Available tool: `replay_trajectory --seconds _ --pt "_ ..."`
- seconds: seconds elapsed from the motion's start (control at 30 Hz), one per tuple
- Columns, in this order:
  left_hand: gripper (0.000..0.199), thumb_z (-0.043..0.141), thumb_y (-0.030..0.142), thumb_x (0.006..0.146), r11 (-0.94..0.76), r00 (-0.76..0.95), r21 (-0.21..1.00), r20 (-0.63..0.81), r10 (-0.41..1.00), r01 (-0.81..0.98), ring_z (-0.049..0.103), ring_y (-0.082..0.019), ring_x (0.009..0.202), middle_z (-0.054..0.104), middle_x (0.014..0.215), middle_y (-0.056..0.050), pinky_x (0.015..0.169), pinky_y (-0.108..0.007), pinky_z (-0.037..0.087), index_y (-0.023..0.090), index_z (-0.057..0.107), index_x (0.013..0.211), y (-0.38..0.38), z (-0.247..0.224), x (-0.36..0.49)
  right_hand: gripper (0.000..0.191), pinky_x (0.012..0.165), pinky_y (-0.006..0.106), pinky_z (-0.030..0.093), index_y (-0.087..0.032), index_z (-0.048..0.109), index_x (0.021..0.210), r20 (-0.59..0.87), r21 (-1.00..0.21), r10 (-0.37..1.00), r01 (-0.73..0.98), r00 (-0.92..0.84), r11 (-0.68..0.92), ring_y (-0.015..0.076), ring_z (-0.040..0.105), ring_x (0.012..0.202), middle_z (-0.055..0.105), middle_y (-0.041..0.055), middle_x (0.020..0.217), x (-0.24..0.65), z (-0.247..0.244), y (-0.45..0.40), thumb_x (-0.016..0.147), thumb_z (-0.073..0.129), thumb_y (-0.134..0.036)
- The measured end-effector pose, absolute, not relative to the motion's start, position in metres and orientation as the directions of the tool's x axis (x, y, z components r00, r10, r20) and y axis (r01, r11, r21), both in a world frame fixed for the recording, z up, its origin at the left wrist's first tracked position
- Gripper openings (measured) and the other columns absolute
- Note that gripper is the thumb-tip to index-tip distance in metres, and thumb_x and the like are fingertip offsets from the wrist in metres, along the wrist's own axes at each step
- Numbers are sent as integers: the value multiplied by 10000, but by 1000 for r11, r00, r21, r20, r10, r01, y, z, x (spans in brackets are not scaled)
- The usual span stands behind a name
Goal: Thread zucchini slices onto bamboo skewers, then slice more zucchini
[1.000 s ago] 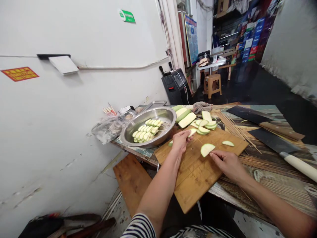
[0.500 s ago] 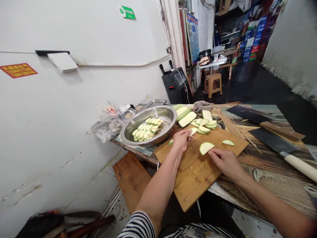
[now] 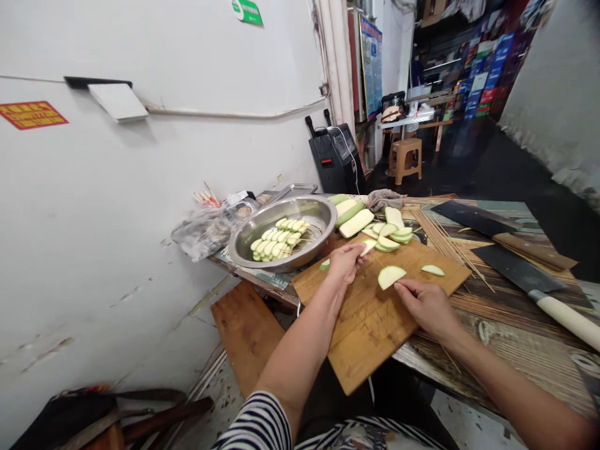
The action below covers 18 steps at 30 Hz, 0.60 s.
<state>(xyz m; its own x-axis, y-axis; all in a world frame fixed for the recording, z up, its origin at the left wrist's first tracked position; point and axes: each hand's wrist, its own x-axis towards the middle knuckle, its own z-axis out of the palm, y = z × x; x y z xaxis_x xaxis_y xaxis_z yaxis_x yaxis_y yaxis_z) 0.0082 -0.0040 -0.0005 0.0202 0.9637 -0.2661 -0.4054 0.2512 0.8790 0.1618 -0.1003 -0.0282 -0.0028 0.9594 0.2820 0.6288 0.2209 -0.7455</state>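
Above the wooden cutting board, my left hand is closed on a pale green vegetable slice. To its right, my right hand pinches something thin beside a half-round slice; a thin stick seems to run between the hands, its ends hidden. One small slice lies on the board at the right. More cut slices are heaped at the board's far edge, next to longer peeled pieces. Skewered slices lie in rows inside a metal basin.
Bamboo sticks are spread right of the board. Two cleavers, one with a brown handle and one with a pale handle, lie on the table's right. A grey cloth and plastic bags are farther back.
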Motion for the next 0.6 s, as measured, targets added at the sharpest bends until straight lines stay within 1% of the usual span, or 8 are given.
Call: replay_trajectory --seconds 0.2,0.3,0.4,0.47,0.5,0.53,0.57,0.6 --pt "120 594 72 772 264 48 865 -269 962 -427 475 -30 424 639 585 -69 405 -127 308 70 620 655 -5 1 9 312 647 288 443 -176 707 747 276 -767 961 604 7 216 199 620 680 696 40 720 161 -29 -101 824 462 -353" --pt "128 585 69 783 284 62 857 -285 956 -430 473 -29 430 634 576 -64 397 -121 306 71 619 659 -7 3 9 303 547 268 404 -171 679 699 236 -842 972 504 18 195 166 557 578 629 18 604 160 -29 -100 803 494 -386" --pt "100 618 81 767 295 70 849 -295 953 -439 473 -28 433 634 584 -66 396 -118 308 70 620 667 -7 4 9 324 391 232 263 -165 643 723 20 -977 1000 214 11 17 100 377 394 435 -45 443 161 -26 -99 753 545 -473" --pt "96 658 96 742 302 82 840 -298 951 -451 477 -27 434 634 595 -70 397 -117 307 70 616 660 -7 4 8 365 346 224 176 -166 629 790 -163 -986 986 43 -38 -161 68 233 324 332 -86 417 162 -22 -98 716 563 -517" --pt "102 678 105 728 308 88 835 -302 949 -457 479 -26 435 634 598 -71 397 -116 306 70 615 656 -6 4 8 381 337 224 154 -168 624 804 -212 -977 976 17 -47 -211 60 185 312 307 -96 415 163 -20 -98 709 557 -531" --pt "110 694 114 716 312 92 831 -305 948 -460 479 -25 435 632 600 -69 397 -116 305 71 616 652 -6 3 8 377 335 225 153 -171 623 796 -210 -977 977 48 -45 -208 60 175 310 307 -95 415 164 -19 -98 713 546 -531" --pt "114 703 121 710 316 93 829 -310 946 -461 479 -25 437 632 601 -66 396 -117 304 72 618 652 -6 3 9 356 344 228 177 -175 625 766 -150 -980 988 133 -25 -145 67 209 317 332 -81 418 164 -18 -98 724 534 -517" --pt "113 705 125 709 318 88 830 -313 946 -459 479 -24 437 632 601 -63 396 -118 303 73 621 654 -5 2 9 329 368 234 218 -179 625 721 -38 -965 999 260 4 -37 83 277 342 381 -55 428 164 -18 -98 740 520 -490"
